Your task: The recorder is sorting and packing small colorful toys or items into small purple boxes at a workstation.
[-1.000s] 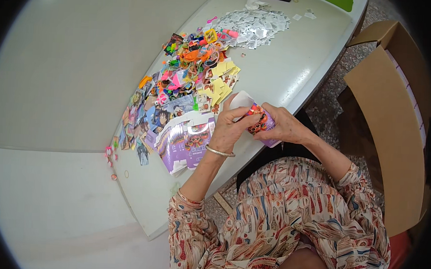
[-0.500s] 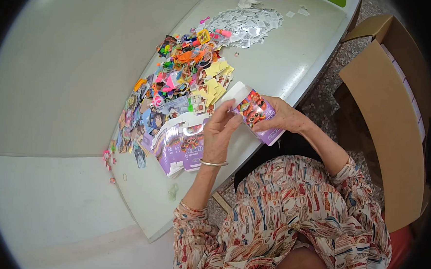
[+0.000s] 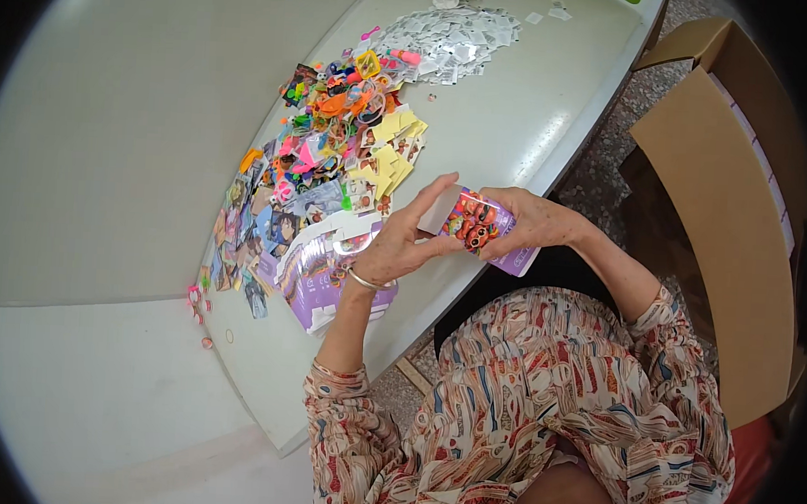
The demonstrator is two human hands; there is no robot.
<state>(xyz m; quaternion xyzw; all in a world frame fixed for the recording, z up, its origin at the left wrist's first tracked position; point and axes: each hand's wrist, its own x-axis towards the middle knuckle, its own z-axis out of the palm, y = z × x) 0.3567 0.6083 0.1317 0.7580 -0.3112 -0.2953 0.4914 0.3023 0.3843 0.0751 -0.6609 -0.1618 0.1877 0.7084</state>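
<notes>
A small purple carton point(image 3: 475, 225) with bright cartoon figures printed on its face is held between my two hands, just over the table's near edge. My right hand point(image 3: 537, 224) grips its right side, thumb across the printed face. At the carton's left end, my left hand point(image 3: 397, 241) has its thumb and fingers around the white end flaps. Whether anything is inside the carton cannot be seen. Beneath my left wrist lies a stack of flattened purple cartons point(image 3: 315, 288), partly hidden by my hand.
Beyond the stack are picture cards point(image 3: 283, 227), yellow and printed paper slips point(image 3: 390, 165), a heap of colourful small toys point(image 3: 338, 103) and a pile of small white packets point(image 3: 451, 43). A large cardboard box point(image 3: 716, 214), holding purple-white cartons, stands to the right beside the table point(image 3: 511, 121).
My left hand has swung lower and turned around the carton's open end, and the white flap has tilted. My right hand keeps its grip. The view has shifted slightly.
</notes>
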